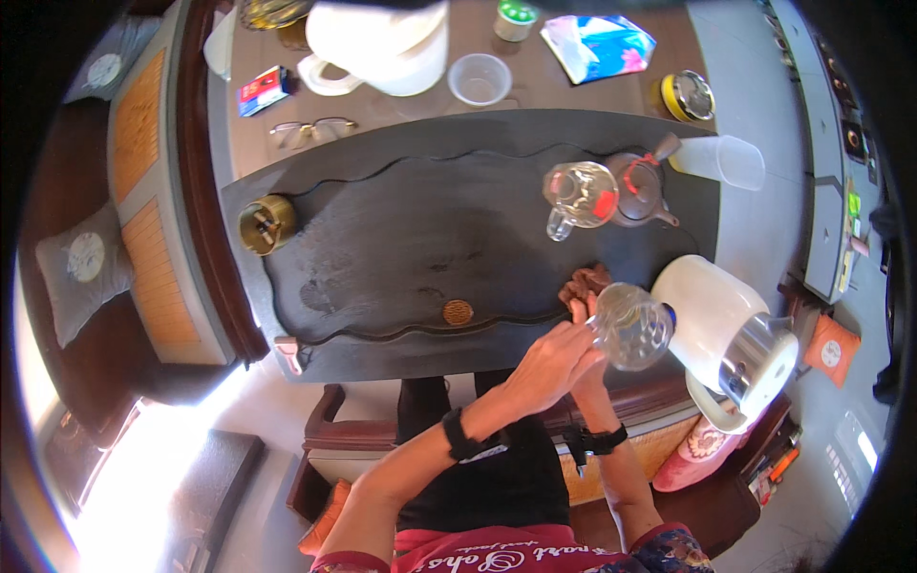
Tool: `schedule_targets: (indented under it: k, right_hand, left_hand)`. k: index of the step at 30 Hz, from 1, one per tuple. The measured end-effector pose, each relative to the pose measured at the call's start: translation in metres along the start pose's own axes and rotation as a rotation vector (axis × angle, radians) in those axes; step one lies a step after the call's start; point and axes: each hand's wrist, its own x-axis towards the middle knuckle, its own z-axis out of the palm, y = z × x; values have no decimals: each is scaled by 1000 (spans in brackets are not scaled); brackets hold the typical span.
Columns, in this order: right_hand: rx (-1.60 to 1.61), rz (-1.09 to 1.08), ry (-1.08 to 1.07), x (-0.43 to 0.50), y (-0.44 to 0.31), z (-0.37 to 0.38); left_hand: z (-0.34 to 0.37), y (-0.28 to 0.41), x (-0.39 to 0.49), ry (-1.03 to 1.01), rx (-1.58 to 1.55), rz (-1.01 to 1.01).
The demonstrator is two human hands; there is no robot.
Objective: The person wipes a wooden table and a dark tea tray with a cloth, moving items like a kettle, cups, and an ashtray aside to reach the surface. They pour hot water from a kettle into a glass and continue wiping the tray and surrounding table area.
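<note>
A clear glass jug (634,326) is tilted over the right part of the dark tea tray (401,243). My left hand (548,362) is closed at the jug's handle. Mostly covered by the left hand, my right hand (589,383) is close against it, and its grip is hidden. A crumpled brown cloth (584,281) touches the fingertips just beyond the hands; whether it is held or lying cannot be told. Right of the jug stands a white electric kettle (709,311) with a steel top. Further back, a glass cup with a handle (584,193) sits beside a brown clay teapot (637,190).
A brass-coloured ashtray (266,223) with cigarette butts stands at the tray's left end. A round brown drain cover (458,311) and a small pink scraper (288,353) are along the near side. Behind are eyeglasses (313,132), a white pitcher (401,61) and a plastic bowl (480,79).
</note>
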Motion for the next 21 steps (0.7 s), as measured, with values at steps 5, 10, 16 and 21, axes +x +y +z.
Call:
schedule_targets:
  k: [5,10,16,21]
  right_hand:
    - [-16,199,-51,23,2,-12]
    - [-12,243,-101,35,-3,-31]
    - [133,168,-156,1,-38,-68]
    - [294,238,-283,-43,-55,-98]
  left_hand:
    - [-63,-2,-82,229,110,-97]
    - [-130,-25,-145,605,2,-552]
    - [-192,-57,-171,971,2,-491]
    - [-219,-80,-171,1046,17,-508]
